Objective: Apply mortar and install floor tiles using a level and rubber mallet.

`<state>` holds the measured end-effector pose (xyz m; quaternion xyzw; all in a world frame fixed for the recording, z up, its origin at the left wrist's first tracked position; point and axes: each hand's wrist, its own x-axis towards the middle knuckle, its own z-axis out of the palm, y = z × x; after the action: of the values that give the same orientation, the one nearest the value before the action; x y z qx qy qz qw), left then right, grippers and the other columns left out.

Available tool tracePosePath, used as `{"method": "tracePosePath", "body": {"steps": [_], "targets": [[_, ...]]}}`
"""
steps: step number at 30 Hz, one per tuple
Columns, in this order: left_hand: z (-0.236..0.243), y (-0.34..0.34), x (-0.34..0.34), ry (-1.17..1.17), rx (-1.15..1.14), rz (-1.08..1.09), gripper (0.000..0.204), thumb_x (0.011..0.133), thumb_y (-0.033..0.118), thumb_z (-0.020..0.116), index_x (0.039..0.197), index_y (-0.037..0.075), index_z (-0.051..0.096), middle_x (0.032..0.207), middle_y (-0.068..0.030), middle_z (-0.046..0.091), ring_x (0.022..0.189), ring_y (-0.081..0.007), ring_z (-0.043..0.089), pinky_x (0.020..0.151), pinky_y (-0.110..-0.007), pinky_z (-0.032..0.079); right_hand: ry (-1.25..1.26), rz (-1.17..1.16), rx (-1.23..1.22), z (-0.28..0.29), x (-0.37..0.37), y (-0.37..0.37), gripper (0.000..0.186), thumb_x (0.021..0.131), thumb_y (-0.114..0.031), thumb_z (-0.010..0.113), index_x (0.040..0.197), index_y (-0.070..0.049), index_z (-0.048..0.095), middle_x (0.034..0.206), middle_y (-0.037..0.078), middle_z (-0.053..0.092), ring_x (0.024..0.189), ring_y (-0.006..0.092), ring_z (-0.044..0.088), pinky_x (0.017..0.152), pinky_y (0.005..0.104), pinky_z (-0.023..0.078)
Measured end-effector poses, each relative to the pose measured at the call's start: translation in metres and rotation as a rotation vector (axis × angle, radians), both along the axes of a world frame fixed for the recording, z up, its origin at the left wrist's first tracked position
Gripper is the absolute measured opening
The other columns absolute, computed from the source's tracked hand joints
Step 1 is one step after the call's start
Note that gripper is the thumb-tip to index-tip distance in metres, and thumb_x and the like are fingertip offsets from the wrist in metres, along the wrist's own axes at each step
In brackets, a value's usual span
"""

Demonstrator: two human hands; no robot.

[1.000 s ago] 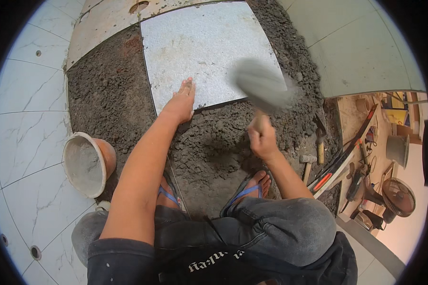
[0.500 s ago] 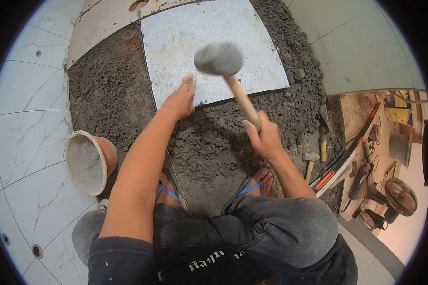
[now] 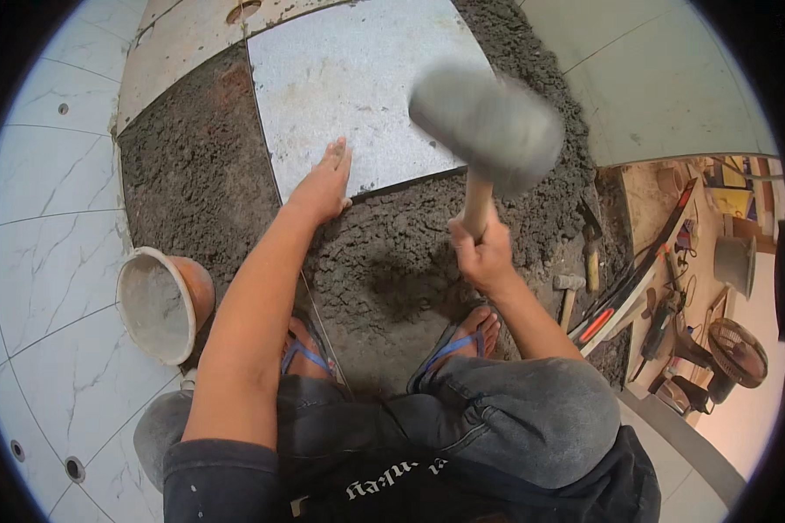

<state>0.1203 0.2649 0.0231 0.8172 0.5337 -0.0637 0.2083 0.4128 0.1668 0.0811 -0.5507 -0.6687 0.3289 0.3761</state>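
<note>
A large pale floor tile (image 3: 349,87) lies on rough grey mortar (image 3: 392,253). My left hand (image 3: 324,181) rests on the tile's near edge by its left corner, fingers stretched out flat and holding nothing. Wrapped round the wooden handle of a rubber mallet (image 3: 497,131) are the fingers of my right hand (image 3: 484,251). The mallet's dark head, blurred by motion, is raised above the tile's near right side and hides that corner. A taut thin string (image 3: 317,307) runs from between my feet toward the tile.
To the left stands a bucket (image 3: 159,305) coated with dried cement, beside white marbled tiles (image 3: 52,279). A small hammer (image 3: 569,292) and a trowel (image 3: 591,261) lie at the right. Beyond them are long levels (image 3: 641,279) and a fan (image 3: 737,351).
The mallet has swung up off the tile, and its head is now higher and further right. My left hand stays in the same place on the tile.
</note>
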Motion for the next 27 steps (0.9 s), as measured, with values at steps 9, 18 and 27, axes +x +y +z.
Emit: {"method": "tracePosePath", "body": {"steps": [9, 18, 27], "targets": [[-0.003, 0.001, 0.000, 0.003, -0.005, 0.004, 0.097, 0.084, 0.014, 0.078, 0.157, -0.004, 0.017, 0.167, -0.0219, 0.011, 0.154, -0.0347, 0.016, 0.122, -0.045, 0.032, 0.055, 0.011, -0.090, -0.008, 0.005, -0.008, 0.030, 0.096, -0.030, 0.065, 0.100, -0.004, 0.050, 0.073, 0.022, 0.065, 0.065, 0.0433, 0.066, 0.060, 0.0469, 0.051], [0.010, 0.004, 0.014, 0.070, -0.037, 0.012, 0.094, 0.085, 0.018, 0.078, 0.155, -0.006, 0.020, 0.167, -0.0223, 0.011, 0.154, -0.0356, 0.017, 0.119, -0.046, 0.037, 0.005, -0.048, 0.131, 0.058, 0.026, 0.012, 0.023, 0.099, -0.021, 0.063, 0.091, -0.003, 0.052, 0.064, 0.011, 0.060, 0.057, 0.0139, 0.059, 0.051, 0.0314, 0.045], [0.016, 0.012, 0.067, 0.133, -0.093, 0.115, 0.084, 0.090, 0.041, 0.073, 0.159, 0.024, 0.027, 0.170, -0.0037, 0.012, 0.155, -0.0349, 0.014, 0.115, -0.069, 0.029, -0.263, -0.180, -0.080, -0.001, 0.042, 0.000, 0.024, 0.099, -0.022, 0.064, 0.096, -0.002, 0.051, 0.068, 0.011, 0.062, 0.059, 0.0209, 0.062, 0.056, 0.0353, 0.049]]}}
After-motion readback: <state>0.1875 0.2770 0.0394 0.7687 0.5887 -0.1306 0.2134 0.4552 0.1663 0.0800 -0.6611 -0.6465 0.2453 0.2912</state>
